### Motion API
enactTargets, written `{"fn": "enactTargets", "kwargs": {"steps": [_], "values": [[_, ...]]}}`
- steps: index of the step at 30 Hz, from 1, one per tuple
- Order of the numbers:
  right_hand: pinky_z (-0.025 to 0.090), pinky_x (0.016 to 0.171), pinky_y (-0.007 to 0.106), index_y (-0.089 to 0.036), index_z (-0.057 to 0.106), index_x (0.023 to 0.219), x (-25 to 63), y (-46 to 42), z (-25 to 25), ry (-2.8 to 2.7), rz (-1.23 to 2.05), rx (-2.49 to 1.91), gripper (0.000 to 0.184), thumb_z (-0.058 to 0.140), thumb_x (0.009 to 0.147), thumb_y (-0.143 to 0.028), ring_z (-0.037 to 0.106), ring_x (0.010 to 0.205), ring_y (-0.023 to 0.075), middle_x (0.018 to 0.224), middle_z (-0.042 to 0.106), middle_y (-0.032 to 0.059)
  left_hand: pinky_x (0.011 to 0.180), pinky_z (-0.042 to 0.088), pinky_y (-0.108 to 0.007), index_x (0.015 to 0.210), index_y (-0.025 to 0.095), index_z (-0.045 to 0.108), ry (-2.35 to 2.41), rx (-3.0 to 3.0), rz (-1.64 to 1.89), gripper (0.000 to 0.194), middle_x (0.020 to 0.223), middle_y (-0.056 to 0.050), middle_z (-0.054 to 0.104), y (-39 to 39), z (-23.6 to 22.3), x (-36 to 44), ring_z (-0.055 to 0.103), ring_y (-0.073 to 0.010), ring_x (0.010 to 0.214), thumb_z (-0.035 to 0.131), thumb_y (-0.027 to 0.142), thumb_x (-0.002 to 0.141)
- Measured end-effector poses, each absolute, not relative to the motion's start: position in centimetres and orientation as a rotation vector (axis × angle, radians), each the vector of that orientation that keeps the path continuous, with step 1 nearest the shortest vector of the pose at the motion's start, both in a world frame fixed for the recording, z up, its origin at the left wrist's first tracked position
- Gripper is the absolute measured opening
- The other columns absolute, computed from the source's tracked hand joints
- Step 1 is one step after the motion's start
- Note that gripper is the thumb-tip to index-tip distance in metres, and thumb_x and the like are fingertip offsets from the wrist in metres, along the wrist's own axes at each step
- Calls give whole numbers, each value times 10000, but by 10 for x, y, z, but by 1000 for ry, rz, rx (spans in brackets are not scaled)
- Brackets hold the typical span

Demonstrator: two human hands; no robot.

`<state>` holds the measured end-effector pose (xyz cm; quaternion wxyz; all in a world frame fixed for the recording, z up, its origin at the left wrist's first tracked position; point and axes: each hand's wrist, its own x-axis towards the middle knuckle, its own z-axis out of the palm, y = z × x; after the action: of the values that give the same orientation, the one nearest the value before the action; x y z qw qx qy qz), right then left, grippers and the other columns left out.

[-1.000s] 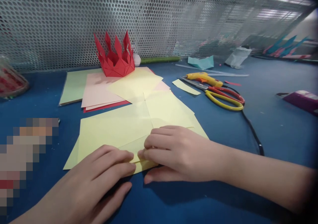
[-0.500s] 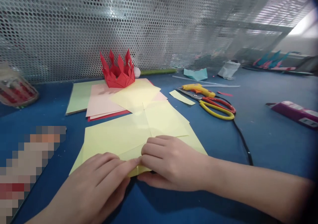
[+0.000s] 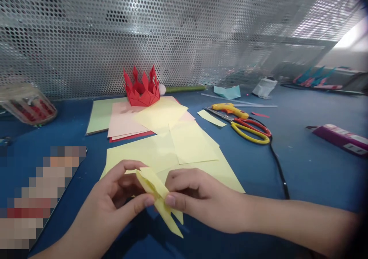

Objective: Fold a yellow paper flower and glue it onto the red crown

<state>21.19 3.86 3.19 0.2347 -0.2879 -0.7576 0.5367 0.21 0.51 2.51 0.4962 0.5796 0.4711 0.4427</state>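
Observation:
A small folded yellow paper piece (image 3: 159,199) is lifted off the blue table (image 3: 301,174), pinched from both sides. My left hand (image 3: 117,201) grips its left edge with thumb and fingers curled. Its right edge is pinched between the thumb and fingers of my right hand (image 3: 198,197). Behind the hands lie several loose yellow paper sheets (image 3: 184,148) flat on the table. A red folded paper crown (image 3: 142,88) stands upright at the back on a stack of pink and green sheets (image 3: 120,117).
A yellow glue gun (image 3: 230,109) with a black cord and yellow-and-red scissors (image 3: 251,128) lie to the right. A purple box (image 3: 342,138) sits far right. A clear container (image 3: 27,104) stands at the left. Perforated metal mesh (image 3: 184,33) walls the back.
The folded yellow piece was pressed flat on the table under both hands; now both hands have lifted it and pinch it in the air. The view has tilted upward.

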Motion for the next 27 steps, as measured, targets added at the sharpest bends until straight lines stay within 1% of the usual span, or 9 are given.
{"fn": "enactTargets", "kwargs": {"steps": [2,4,7,10,12,15,17,23,27], "values": [[393,570,203,-145,609,724,211,39,30,-1959,1700,-847,367,703,873,-467,450,605,84,657,495,-40,648,606,-183,976,348,620,1098,1426,1111,253,739,110,779,5,21,1,750,-123,680,738,227,787],[366,537,195,-147,624,743,209,38,28,-1848,1850,-903,373,778,796,-483,404,565,70,615,481,-64,622,606,-180,960,342,619,1055,1495,1101,223,721,105,771,6,17,0,746,-125,659,734,240,798],[367,530,188,-150,635,783,207,35,25,-1716,1861,-1013,363,855,710,-429,433,559,64,623,528,-69,617,604,-185,915,315,620,1075,1525,1084,196,708,87,748,9,19,0,737,-129,664,748,243,785],[389,536,183,-177,606,920,207,34,25,-1590,1847,-1069,427,894,656,-348,496,572,72,653,587,-74,606,599,-185,825,284,621,1110,1541,1051,170,734,70,720,12,24,2,728,-127,676,771,248,754],[398,523,181,-196,571,973,207,35,24,-1563,1851,-1034,411,859,692,-283,503,547,73,646,598,-84,601,604,-195,767,263,619,1118,1545,1012,156,731,55,729,12,26,3,736,-138,674,774,269,751],[421,521,192,-185,574,911,207,36,23,-1600,1777,-1018,191,726,804,-229,516,541,76,649,594,-66,587,608,-199,731,247,640,1130,1535,966,124,692,36,770,12,27,3,754,-155,649,758,263,763],[439,531,205,-176,579,878,206,35,22,-1635,1704,-1028,113,676,835,-215,535,556,85,652,579,-57,584,606,-182,726,249,668,1139,1532,977,92,696,39,788,11,28,4,760,-152,637,757,240,750],[503,584,226,-183,540,978,203,28,20,-1676,1603,-900,124,620,901,-238,590,587,97,679,590,-47,674,609,-159,749,301,750,1166,1595,1069,106,770,74,803,6,30,4,775,-142,709,750,197,729],[497,563,205,-189,531,1103,205,27,21,-1752,1521,-885,295,687,877,-297,609,604,98,742,592,-38,666,609,-175,833,326,754,1201,1864,1003,80,773,74,802,2,26,-1,759,-140,663,709,260,821]]}}
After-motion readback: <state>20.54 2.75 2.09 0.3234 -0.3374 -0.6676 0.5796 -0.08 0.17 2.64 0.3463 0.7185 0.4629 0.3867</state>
